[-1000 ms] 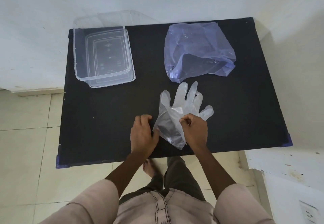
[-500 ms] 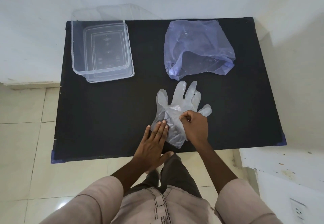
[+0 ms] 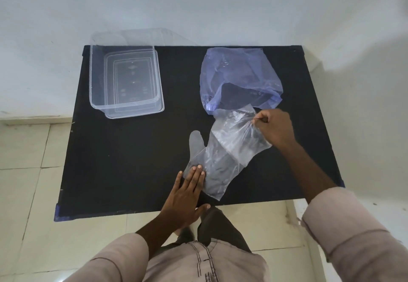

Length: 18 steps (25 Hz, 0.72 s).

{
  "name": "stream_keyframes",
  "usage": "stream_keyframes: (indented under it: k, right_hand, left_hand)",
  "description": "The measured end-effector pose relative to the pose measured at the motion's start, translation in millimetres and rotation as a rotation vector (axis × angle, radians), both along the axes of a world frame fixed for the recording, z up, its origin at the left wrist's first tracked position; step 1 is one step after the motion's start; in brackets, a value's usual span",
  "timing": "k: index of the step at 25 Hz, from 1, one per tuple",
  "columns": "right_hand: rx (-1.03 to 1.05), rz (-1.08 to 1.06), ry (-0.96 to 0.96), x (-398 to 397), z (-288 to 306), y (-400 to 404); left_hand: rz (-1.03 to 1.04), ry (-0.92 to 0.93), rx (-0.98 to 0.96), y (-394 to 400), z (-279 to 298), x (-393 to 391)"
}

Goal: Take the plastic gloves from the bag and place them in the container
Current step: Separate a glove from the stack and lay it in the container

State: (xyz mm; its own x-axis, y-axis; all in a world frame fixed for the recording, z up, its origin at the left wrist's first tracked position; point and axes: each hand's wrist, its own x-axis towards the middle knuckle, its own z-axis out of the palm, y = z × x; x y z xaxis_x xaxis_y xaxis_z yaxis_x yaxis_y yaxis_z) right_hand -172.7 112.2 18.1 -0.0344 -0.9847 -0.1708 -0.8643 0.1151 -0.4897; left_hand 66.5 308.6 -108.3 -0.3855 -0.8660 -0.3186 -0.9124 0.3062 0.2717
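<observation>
Clear plastic gloves (image 3: 223, 149) lie on the black table (image 3: 136, 160), near its front edge. My right hand (image 3: 273, 128) pinches the cuff of the top glove and has folded it up and back toward the bag, so the lower glove's thumb shows at the left. Flat on the table, my left hand (image 3: 187, 195) presses its fingertips on the lower glove's near edge. The bluish plastic bag (image 3: 238, 76) sits at the back right, its mouth facing me. At the back left stands the clear rectangular container (image 3: 123, 80), with nothing visible inside.
The container's clear lid (image 3: 141, 36) seems to lean against the white wall behind it. The table stands in a corner, with wall on the right too. Tiled floor lies to the left and below the front edge.
My right hand has lifted the top glove by its cuff and swung it away toward the bag. My left hand went from gripping the gloves to pressing flat on the lower one.
</observation>
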Motion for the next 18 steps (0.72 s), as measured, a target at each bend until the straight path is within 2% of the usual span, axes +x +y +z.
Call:
stream_keyframes:
  k: [10,14,16,18]
  right_hand:
    - [-0.232,0.073,0.188,-47.7,56.0,-69.2]
    - [-0.267,0.253,0.181,-47.1,76.2,-70.0]
    - [-0.248,0.389,0.153,-41.7,84.6,-62.9]
    - [-0.227,0.501,0.177,-34.6,96.0,-54.0]
  left_hand:
    - [-0.009,0.010,-0.003,-0.4,-0.1,-1.7]
    - [0.008,-0.001,0.070,-4.1,13.7,-2.0]
    - [0.085,0.074,0.064,-15.3,39.6,-5.0]
    - [0.209,0.248,0.100,-41.6,83.7,-9.2]
